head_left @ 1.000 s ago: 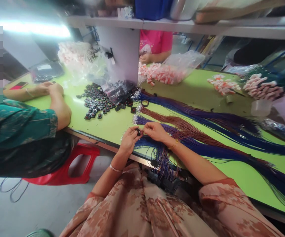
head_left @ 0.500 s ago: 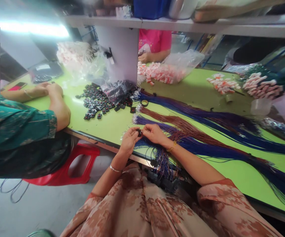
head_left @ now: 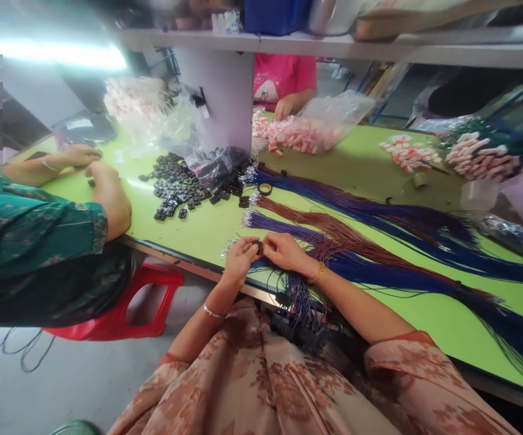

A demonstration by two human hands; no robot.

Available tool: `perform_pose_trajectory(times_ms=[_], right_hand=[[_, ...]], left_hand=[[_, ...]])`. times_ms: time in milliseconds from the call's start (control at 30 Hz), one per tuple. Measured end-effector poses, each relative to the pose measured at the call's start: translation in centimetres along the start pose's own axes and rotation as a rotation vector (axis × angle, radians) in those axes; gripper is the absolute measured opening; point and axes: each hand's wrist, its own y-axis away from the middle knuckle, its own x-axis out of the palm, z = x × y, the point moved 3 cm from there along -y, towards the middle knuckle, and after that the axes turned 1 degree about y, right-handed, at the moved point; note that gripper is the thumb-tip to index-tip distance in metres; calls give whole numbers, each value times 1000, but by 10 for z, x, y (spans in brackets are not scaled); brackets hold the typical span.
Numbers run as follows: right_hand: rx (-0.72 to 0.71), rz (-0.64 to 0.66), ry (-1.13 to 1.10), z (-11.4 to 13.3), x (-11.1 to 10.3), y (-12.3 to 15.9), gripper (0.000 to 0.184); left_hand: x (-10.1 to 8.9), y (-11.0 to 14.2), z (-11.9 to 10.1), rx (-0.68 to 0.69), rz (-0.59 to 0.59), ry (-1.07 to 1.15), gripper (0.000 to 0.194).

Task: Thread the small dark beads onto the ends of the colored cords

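Note:
My left hand pinches a small black connector housing above the table's front edge. Fingertips of my right hand are pressed together against the housing's right side; whatever lies in that pinch is too small to make out. Below my hands, thin dark wires loop down to a bunch of wires with black connectors in my lap. Loose blue wires run under and beside my right wrist. Bundles of purple wires and brown wires, with silvery ends, lie just beyond.
A pile of black housings lies ahead on the left, by a clear plastic bag. Past a roll of tape are pink-white connectors. A co-worker's arm rests at left, above a red stool. A shelf crosses overhead.
My hands have stayed close together, with the black housing turned slightly and more covered by my fingers. The left co-worker's hands have moved apart; the far co-worker's hand has shifted right.

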Motion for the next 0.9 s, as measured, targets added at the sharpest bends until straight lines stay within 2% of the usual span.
perform_pose_trajectory(times_ms=[67,133,167,233,300,333,367,433,500,533,600,633,700,767,800,833,900], right_hand=[[46,37,-109,-6,-7,-5,21],[92,48,-174,-12,-17,-10,23],[96,55,-167,-13,-20,-12,23],[57,107,-88,-11,-21,-15,19],[1,171,41,-6,-15,-14,14],[-13,192,106,-4,-9,-13,13],[-18,202,164,-2,-4,-11,11],[-11,197,245,-1,5,-8,10],[-10,189,283,-1,12,-6,9],[-14,189,299,-1,14,-6,10],[-22,193,350,-2,18,-5,11],[-27,195,386,-1,19,-5,12],[-42,196,466,1,20,-4,15],[-65,199,532,5,21,-2,19],[-75,205,551,6,21,-2,21],[-81,209,566,7,21,-1,22],[-86,197,586,9,20,-1,22]], left_hand=[[6,15,-5,156,-16,-106,28],[20,38,-11,403,36,-323,23],[30,52,-11,527,146,-465,24],[57,80,2,702,596,-748,31],[76,103,24,764,1027,-962,38],[81,110,34,765,1158,-1030,40],[85,115,43,762,1231,-1066,39],[89,117,49,761,1247,-1041,35],[85,111,41,763,1148,-930,31],[78,103,31,756,1036,-864,28],[52,76,3,719,710,-760,23],[32,57,-15,691,443,-720,17],[-12,18,-48,698,173,-727,23],[-64,-21,-80,718,-252,-912,26],[-87,-38,-92,692,-397,-1021,28],[-107,-53,-102,657,-482,-1143,30],[-136,-74,-111,537,-521,-1382,27]])
